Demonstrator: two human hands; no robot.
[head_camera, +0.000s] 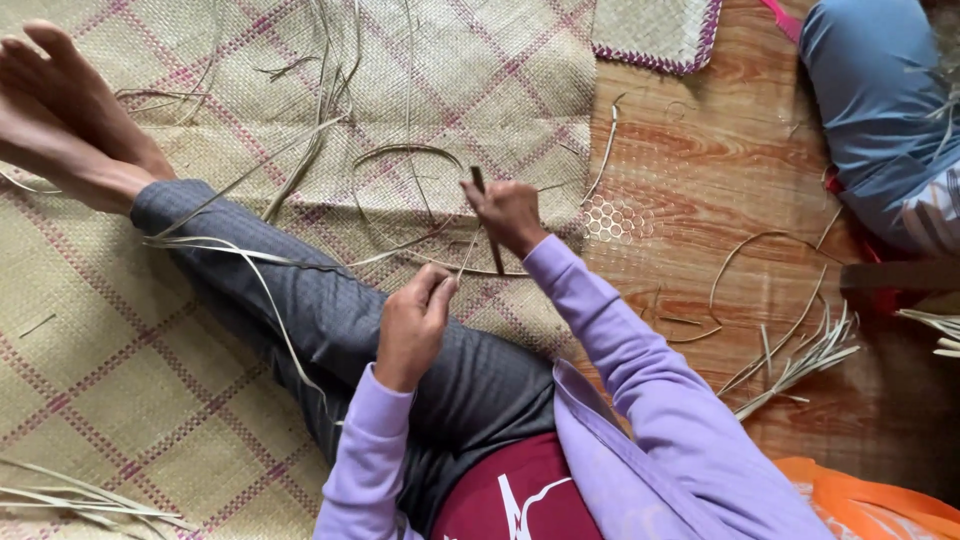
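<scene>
Both hands are closed in a pinching grip on the same work: the right hand (508, 213) is clenched around a thin dark blade-like tool (487, 222) that stands nearly upright, while the left hand (415, 322) nips the near end of a pale leaf strip (466, 258) between thumb and fingers, just above the person's lap. The single head view looks down on someone seated on a woven mat (110, 370) of straw colour crossed with pink lines, one grey-trousered leg (300, 290) stretched out to a bare foot (60, 100) at upper left, both arms in lilac sleeves. The strip runs from the left hand up to the tool and appears thin, light and pliant, likely to curl or split along its length if pulled hard; it looks best held close to the working point, with thumb pressed flat on it. One tool is in view and one strip is in hand; several more long strips (320, 150) trail over the leg and mat, too tangled to count. A loose bundle of cut strips (800, 360) lies on the wood-patterned floor (700, 160) at right, another small bunch (70, 497) at lower left. A second mat's corner (655, 35) with a pink zigzag edge shows at top, beside another person in blue (870, 100).
</scene>
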